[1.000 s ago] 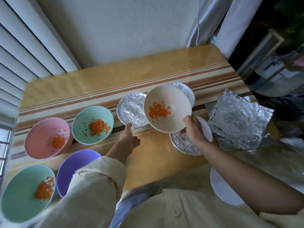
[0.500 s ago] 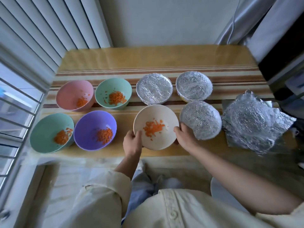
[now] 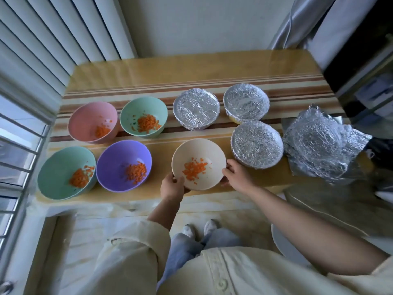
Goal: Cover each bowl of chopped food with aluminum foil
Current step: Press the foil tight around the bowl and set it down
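i'm seeing both grips curling around the cream bowl (image 3: 191, 147): the left hand (image 3: 172, 186) is pinching its near rim and the right hand (image 3: 236, 174) is cupping its right side, at the front of the surface (image 3: 148, 73). three foil-covered bowls (image 3: 257, 144) are sitting just beyond it. by my count five are waiting: this one, the purple bowl (image 3: 119, 154), pink bowl (image 3: 89, 116) and two green bowls (image 3: 136, 109). spare foil sheets (image 3: 323, 143) are lying far right.

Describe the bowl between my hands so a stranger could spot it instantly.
Start at the striped table and look along its near edge. The cream bowl sits there between a purple bowl and a foil-covered bowl, held by the left hand and right hand. It is the only cream one, uncovered, with chopped orange food.
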A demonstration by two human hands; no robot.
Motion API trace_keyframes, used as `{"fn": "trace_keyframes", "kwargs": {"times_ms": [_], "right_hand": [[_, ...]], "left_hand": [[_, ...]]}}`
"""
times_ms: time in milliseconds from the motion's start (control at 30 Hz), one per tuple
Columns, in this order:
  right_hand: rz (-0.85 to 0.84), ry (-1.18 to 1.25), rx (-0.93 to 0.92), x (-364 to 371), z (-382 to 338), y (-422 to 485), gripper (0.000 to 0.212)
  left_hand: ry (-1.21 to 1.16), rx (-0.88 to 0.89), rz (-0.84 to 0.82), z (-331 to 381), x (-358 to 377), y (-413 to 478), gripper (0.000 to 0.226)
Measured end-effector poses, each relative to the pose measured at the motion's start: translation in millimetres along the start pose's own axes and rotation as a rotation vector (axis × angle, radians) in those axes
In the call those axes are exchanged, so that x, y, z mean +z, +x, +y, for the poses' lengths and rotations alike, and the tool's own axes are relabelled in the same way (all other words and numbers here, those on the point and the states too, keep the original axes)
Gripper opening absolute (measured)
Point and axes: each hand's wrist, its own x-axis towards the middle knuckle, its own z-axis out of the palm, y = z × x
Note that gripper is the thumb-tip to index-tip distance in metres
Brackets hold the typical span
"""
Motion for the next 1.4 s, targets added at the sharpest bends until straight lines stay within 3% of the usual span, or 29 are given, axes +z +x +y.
{"fn": "trace_keyframes", "kwargs": {"times_ms": [133, 300, 400, 600, 733, 833, 967, 1133, 1200, 1267, 1400], "right_hand": [[0.052, 0.129, 0.028, 7.8, 6.3, -6.1, 0.015], [0.164, 0.12, -0.004, 9.9, 10.6, -12.3, 0.023], [0.259, 0.034, -0.035, 0.4, 12.7, -21.4, 0.024], [0.417, 0.041, -0.142, -54.1, 14.2, -36.8, 0.02], [0.519, -0.033, -0.105, -115.3, 31.9, -24.4, 0.018], [0.466, -0.157, -0.049, -159.6, 47.6, -7.3, 0.023], [0.243, -0.094, -0.034, -190.9, 43.6, 16.3, 0.044], [-0.019, 0.008, -0.069, -199.5, 49.0, 47.3, 0.023], [-0.072, 0.017, -0.05, -210.5, 53.8, 53.8, 0.026], [-0.071, -0.046, -0.029, -225.8, 58.9, 58.5, 0.032], [0.087, -0.277, -0.12, -256.4, 67.8, 71.4, 0.033]], "left_hand": [[0.116, 0.014, -0.067, 4.4, -9.5, 1.3, 0.02], [0.378, 0.392, 0.27, 11.6, -12.7, -9.8, 0.026], [0.46, 0.484, 0.326, 18.4, -9.2, -22.8, 0.023], [0.503, 0.644, 0.028, 50.5, 38.6, -22.7, 0.02], [0.735, 0.807, -0.209, 73.0, 101.9, -24.2, 0.025], [0.931, 0.905, -0.318, 89.0, 155.6, -20.5, 0.036], [1.14, 0.928, -0.417, 103.2, 217.2, -16.3, 0.048], [1.468, 0.954, -0.433, 112.0, 262.0, -8.2, 0.051], [1.516, 0.962, -0.397, 113.8, 270.0, -5.0, 0.049], [1.511, 0.994, -0.323, 117.0, 277.8, -3.7, 0.043], [1.55, 0.999, -0.257, 127.0, 300.0, -5.9, 0.033]]}}
